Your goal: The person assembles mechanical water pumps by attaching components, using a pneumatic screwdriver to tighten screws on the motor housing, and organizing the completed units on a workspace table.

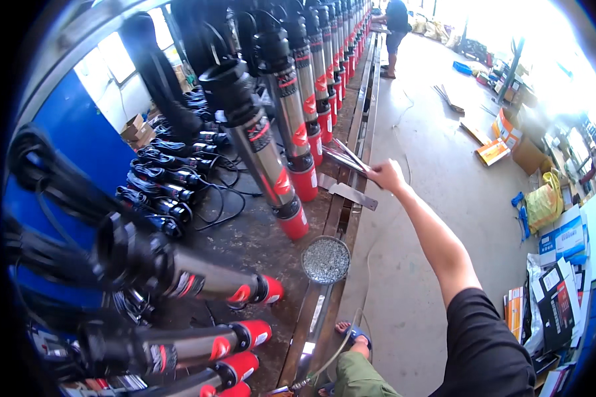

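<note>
Upright pumps (278, 142) crowd the left of the rail (351, 132); the concrete floor (437, 165) to its right lies open.

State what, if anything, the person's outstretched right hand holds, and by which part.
The right hand has its grip on the near ends of a bundle of thin flat grey metal strips. The left hand is out of view.
</note>
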Action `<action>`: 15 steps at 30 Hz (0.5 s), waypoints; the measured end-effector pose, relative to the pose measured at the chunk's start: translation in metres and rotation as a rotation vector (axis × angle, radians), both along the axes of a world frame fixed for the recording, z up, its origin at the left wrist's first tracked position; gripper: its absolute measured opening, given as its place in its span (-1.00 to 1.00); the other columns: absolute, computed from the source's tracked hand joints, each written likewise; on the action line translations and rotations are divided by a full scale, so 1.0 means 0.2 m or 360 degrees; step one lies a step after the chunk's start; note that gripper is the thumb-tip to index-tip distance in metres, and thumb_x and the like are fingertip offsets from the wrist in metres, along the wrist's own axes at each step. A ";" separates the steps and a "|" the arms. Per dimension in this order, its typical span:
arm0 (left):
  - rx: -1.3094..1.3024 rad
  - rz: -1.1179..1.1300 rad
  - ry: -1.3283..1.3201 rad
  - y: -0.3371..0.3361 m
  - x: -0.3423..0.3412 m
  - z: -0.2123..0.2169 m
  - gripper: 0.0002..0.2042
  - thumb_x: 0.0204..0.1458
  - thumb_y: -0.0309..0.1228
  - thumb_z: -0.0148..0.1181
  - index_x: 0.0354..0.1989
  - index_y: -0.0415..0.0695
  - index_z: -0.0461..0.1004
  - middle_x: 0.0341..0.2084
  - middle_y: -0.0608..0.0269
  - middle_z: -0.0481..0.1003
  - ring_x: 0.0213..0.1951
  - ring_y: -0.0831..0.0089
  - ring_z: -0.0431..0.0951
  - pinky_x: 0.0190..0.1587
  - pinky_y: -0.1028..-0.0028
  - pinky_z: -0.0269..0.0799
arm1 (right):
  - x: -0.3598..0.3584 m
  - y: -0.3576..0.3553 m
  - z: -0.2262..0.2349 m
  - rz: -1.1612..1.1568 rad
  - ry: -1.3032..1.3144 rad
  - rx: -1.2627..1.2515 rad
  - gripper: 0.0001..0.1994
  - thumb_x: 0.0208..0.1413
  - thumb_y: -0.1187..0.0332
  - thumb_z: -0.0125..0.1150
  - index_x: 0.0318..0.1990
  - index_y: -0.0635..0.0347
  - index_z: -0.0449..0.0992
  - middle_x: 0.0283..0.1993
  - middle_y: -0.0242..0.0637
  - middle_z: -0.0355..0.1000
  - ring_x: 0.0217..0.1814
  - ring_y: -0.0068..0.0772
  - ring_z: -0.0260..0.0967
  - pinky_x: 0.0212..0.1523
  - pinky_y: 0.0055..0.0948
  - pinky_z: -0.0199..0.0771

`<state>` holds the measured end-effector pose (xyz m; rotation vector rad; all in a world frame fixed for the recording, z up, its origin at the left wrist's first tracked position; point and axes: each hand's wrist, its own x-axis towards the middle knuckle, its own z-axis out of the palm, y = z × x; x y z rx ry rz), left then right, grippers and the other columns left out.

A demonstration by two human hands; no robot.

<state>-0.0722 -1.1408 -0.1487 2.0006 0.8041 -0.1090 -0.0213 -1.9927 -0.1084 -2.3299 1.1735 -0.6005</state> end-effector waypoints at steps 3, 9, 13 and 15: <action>-0.0049 0.0074 0.0028 0.06 0.01 -0.05 -0.04 0.00 -0.44 0.45 0.43 -0.12 -0.19 0.35 -0.09 -0.07 0.13 -0.04 0.35 -0.22 0.00 0.74 | -0.21 0.54 -0.04 0.0070 -0.0625 0.0553 -0.71 0.13 0.20 0.34 -0.29 0.30 0.70 -0.57 -0.39 0.49 -0.47 -0.65 0.38 -0.36 -0.51 0.47; -0.0110 0.0042 0.0023 0.15 0.00 -0.09 -0.03 0.04 -0.46 0.37 0.45 -0.28 -0.31 0.38 -0.23 -0.08 0.25 -0.03 0.27 0.07 0.11 0.46 | -0.44 1.80 -0.08 0.0121 -0.0636 0.0906 -0.77 0.16 0.29 0.34 -0.17 0.29 0.70 -0.42 -0.44 0.57 -0.37 -0.67 0.40 -0.31 -0.53 0.47; -0.0064 -0.0022 0.0071 0.18 0.01 -0.05 -0.02 0.08 -0.47 0.29 0.45 -0.40 -0.39 0.41 -0.34 -0.07 0.35 -0.02 0.21 0.29 0.20 0.24 | -0.24 2.02 -0.15 0.0038 -0.0442 0.0703 -0.76 0.09 0.24 0.38 -0.24 0.24 0.71 -0.47 -0.26 0.62 -0.45 -0.55 0.51 -0.31 -0.48 0.51; -0.0061 -0.0079 0.0072 0.25 -0.02 -0.09 -0.02 0.09 -0.47 0.28 0.46 -0.43 -0.42 0.42 -0.37 -0.09 0.39 -0.02 0.17 0.37 0.22 0.15 | -0.16 2.06 -0.10 0.0130 -0.0154 0.0408 -0.73 0.03 0.14 0.39 -0.27 0.14 0.73 -0.50 -0.18 0.60 -0.48 -0.29 0.58 -0.28 -0.38 0.55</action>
